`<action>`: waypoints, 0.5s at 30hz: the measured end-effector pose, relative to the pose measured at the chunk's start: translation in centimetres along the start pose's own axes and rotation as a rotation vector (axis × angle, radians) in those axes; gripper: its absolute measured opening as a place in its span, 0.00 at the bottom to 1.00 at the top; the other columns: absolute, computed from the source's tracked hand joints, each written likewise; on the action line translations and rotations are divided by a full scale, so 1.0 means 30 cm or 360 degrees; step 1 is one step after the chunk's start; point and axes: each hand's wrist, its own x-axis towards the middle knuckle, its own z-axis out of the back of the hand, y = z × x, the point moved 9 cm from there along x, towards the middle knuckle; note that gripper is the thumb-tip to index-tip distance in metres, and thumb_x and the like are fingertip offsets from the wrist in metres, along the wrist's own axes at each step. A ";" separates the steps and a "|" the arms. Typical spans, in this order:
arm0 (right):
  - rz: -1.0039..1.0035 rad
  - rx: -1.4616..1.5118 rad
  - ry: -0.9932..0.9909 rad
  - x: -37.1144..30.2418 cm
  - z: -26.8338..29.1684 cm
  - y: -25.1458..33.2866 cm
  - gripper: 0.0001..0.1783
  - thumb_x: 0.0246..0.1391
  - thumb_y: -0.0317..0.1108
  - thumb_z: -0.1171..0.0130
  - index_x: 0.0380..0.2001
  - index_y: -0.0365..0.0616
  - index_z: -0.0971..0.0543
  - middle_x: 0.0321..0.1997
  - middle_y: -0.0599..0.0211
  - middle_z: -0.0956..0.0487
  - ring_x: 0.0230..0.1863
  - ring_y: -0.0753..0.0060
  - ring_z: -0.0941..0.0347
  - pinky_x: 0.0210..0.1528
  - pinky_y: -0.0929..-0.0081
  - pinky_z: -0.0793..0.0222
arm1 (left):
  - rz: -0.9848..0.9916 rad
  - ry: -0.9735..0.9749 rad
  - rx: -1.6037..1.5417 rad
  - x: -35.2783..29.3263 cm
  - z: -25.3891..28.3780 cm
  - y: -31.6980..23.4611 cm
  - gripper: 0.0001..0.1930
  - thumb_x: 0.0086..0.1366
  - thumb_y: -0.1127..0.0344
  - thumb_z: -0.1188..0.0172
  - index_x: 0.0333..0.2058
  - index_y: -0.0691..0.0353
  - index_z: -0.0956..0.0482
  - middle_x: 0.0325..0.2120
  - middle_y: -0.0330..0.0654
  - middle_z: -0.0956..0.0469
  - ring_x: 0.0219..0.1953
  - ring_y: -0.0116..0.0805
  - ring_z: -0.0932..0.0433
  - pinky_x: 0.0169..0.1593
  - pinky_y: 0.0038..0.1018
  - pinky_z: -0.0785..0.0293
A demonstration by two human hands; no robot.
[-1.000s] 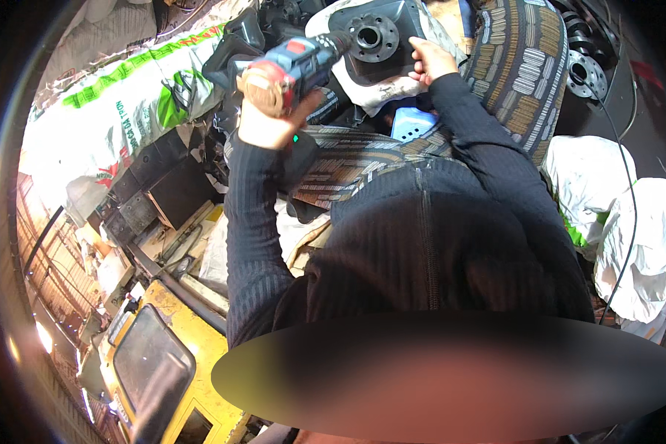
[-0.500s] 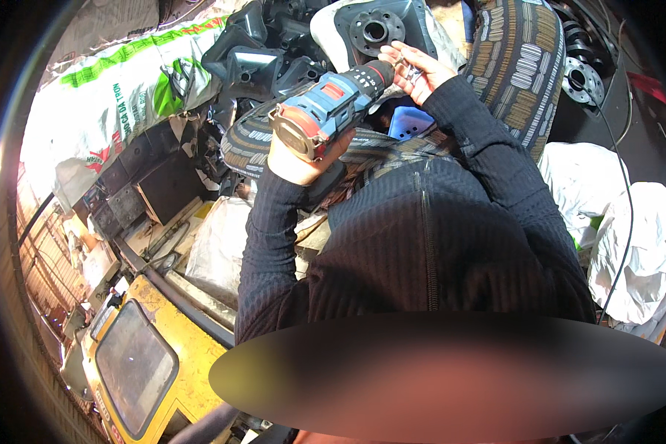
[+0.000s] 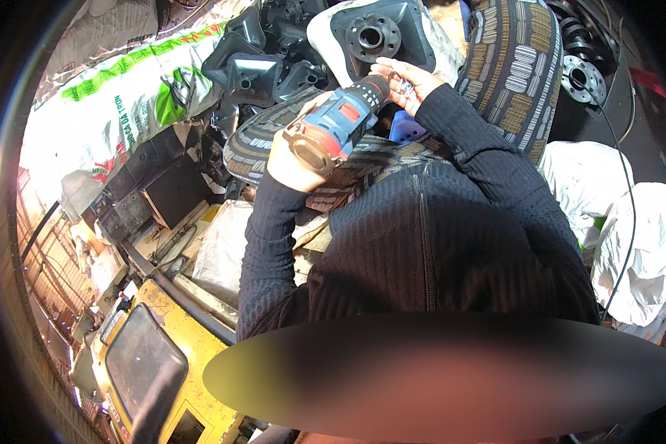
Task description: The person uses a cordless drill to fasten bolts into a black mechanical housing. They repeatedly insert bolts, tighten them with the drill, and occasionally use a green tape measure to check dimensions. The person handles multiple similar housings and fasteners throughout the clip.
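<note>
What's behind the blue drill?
Behind the blue drill held in the left hand sits a black flanged part with a round hole. The right hand covers the drill's tip, so the bit is hidden.

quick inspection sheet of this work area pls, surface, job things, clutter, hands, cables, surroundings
surface: no bare bench seen; work is done over stacked black parts and a tyre
job's things: blue and red cordless drill, nose pointing at the right hand; black flanged housing just beyond
clutter: white and green sack, white bags, black boxes, blue plastic piece
hands: left hand grips the drill from below; right hand at the drill's nose, holding something small, too small to tell
cables: thin black cable running over the white bags
surroundings: yellow machine lower left, black flanges upper right
</note>
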 end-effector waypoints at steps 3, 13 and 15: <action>0.0054 0.0252 -0.0036 0.036 0.047 -0.008 0.15 0.58 0.32 0.50 0.47 0.38 0.30 0.45 0.55 0.24 0.45 0.63 0.25 0.44 0.65 0.26 | 0.0044 0.0028 0.0167 0.008 -0.006 0.030 0.23 0.50 0.60 0.36 0.45 0.60 0.29 0.40 0.46 0.25 0.44 0.44 0.26 0.48 0.36 0.32; 0.0146 -0.0565 -0.0708 0.061 0.230 0.007 0.16 0.53 0.40 0.41 0.39 0.41 0.23 0.25 0.73 0.28 0.21 0.85 0.32 0.18 0.81 0.31 | 0.0021 -0.0009 0.0088 0.143 0.026 0.061 0.24 0.47 0.62 0.33 0.43 0.62 0.27 0.38 0.46 0.24 0.40 0.42 0.23 0.44 0.35 0.29; 0.0208 -0.0685 -0.0798 0.068 0.214 0.025 0.23 0.46 0.44 0.35 0.41 0.39 0.24 0.28 0.71 0.25 0.19 0.84 0.33 0.16 0.84 0.35 | 0.0266 0.0031 -0.0066 0.161 0.017 0.098 0.26 0.45 0.60 0.31 0.43 0.62 0.27 0.37 0.46 0.23 0.38 0.43 0.23 0.45 0.36 0.29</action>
